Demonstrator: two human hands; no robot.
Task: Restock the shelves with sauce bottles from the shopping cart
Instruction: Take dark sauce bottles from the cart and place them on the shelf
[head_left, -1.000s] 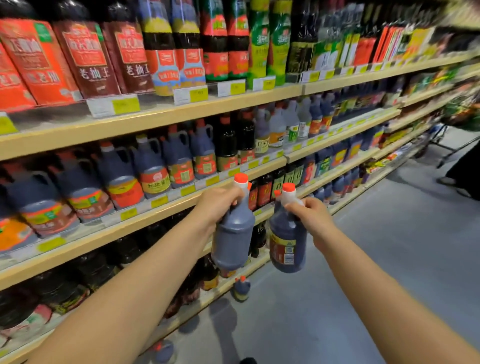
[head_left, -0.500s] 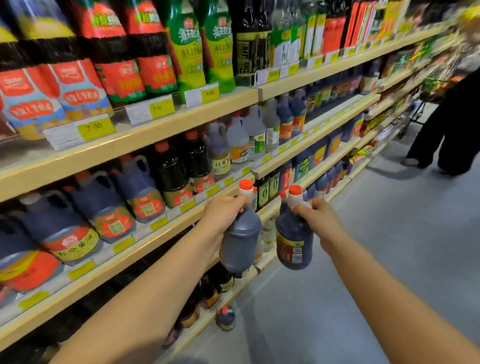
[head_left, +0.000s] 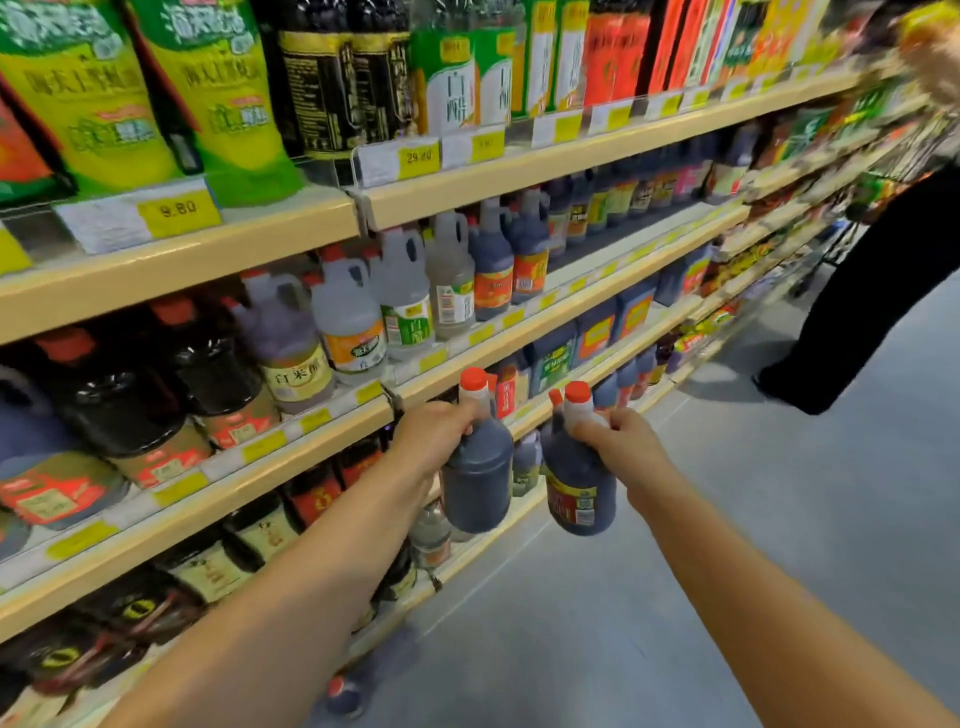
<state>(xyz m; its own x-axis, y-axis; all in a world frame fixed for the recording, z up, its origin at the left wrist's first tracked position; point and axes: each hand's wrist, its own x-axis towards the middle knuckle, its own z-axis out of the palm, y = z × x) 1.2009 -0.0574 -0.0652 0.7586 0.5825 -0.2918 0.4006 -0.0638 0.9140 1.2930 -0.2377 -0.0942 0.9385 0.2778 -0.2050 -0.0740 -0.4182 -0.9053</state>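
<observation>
At frame centre the left grip (head_left: 434, 439) curls round the neck of a dark plastic sauce bottle with a red cap (head_left: 475, 480); the right grip (head_left: 621, 444) pinches the neck of a second dark, red-capped bottle bearing a yellow label (head_left: 576, 493); both bottles hang upright, side by side, in front of the cream shelves (head_left: 234, 265) lying leftward; the left grip is nearer them; a person in black (head_left: 872, 291) stands far right.

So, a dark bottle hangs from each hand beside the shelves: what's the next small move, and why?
Probably bring the left bottle, gripped at its neck by the left hand, toward the shelf row just ahead, where similar small red-capped bottles stand; the right hand holds the right bottle.
</observation>
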